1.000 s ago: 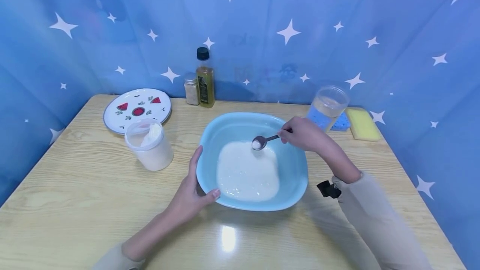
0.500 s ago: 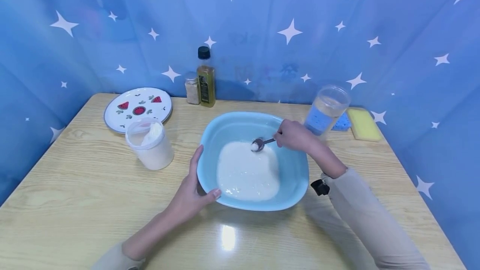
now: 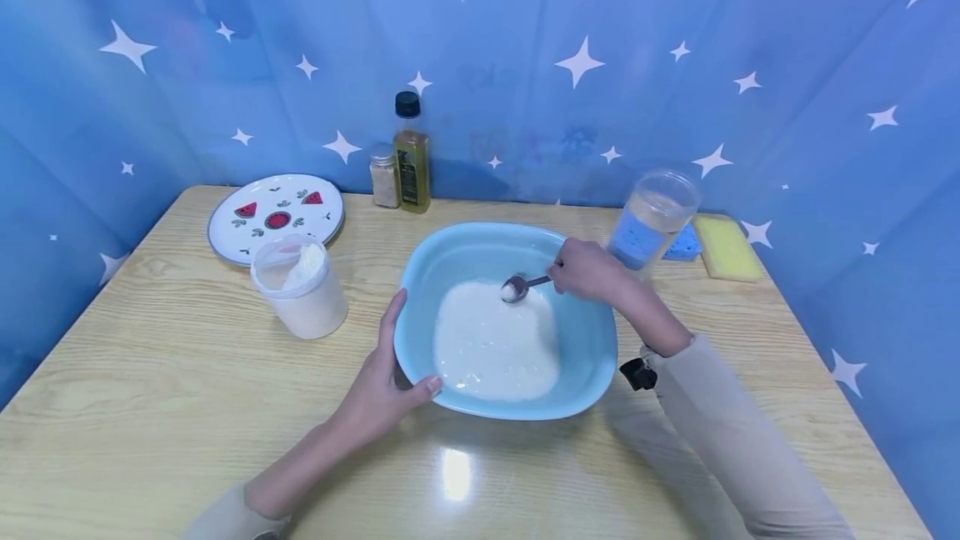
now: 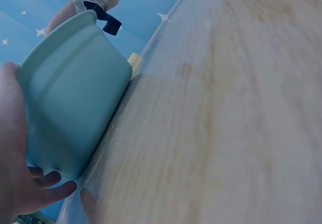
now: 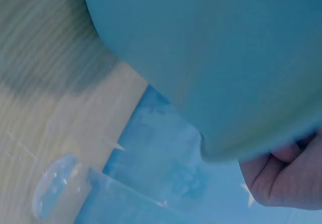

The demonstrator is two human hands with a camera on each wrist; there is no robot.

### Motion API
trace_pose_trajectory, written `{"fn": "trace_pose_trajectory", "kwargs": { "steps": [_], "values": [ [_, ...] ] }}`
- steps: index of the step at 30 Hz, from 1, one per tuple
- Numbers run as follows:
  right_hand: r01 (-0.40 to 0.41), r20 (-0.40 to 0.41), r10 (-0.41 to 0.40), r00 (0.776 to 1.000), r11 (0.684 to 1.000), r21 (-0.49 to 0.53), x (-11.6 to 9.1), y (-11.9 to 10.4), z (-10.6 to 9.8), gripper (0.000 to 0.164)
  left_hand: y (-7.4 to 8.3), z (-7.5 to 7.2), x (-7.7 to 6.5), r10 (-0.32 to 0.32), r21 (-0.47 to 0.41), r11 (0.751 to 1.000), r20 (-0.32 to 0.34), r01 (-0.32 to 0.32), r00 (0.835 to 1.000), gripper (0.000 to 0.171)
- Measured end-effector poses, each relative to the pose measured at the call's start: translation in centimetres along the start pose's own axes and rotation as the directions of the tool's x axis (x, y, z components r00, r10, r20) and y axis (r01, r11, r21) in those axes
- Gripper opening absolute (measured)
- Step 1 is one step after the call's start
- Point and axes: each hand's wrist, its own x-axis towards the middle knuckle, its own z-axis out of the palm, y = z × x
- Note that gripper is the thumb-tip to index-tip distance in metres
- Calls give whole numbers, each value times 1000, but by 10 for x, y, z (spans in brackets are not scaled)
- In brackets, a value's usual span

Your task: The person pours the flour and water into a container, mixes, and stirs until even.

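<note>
A light blue basin with a white layer across its bottom stands mid-table in the head view. My left hand holds the basin at its left side; in the left wrist view, fingers lie against the outer wall. Over the basin's right part, my right hand grips the handle of a small dark measuring spoon. White powder sits in the spoon's bowl, just above or touching the white layer; which, I cannot tell. The right wrist view shows the basin's outside and part of my right hand, without the spoon.
Left of the basin stands an open tub of white powder before a watermelon-patterned plate. Behind are a shaker jar and an oil bottle. At right, a clear cup stands near blue and yellow sponges.
My right hand has shifted slightly left and down, and the spoon's bowl now tilts more. The spoon keeps its white powder. My left hand stays on the basin.
</note>
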Motion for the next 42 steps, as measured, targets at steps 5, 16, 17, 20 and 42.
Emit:
{"fn": "trace_pose_trajectory", "kwargs": {
  "steps": [5,16,17,20,42],
  "values": [
    [15,82,-10,997,998,-58,-5,3,-9,34,-1,-1,0,5,8,1000,0,-5,1000,102],
    [69,142,-67,988,998,-9,-9,-1,-17,35,-2,0,0,9,8,1000,3,-9,1000,102],
    [52,108,-51,993,999,-4,-9,0,-17,35,-2,0,0,9,7,1000,3,-9,1000,102],
    [41,62,-41,997,999,17,-6,0,-13,36,-1,0,-1,0,2,1000,-3,0,1000,102],
    [111,209,-102,973,993,-35,-12,-1,-2,36,0,0,1,3,2,1000,3,-3,1000,104]
  ]
}}
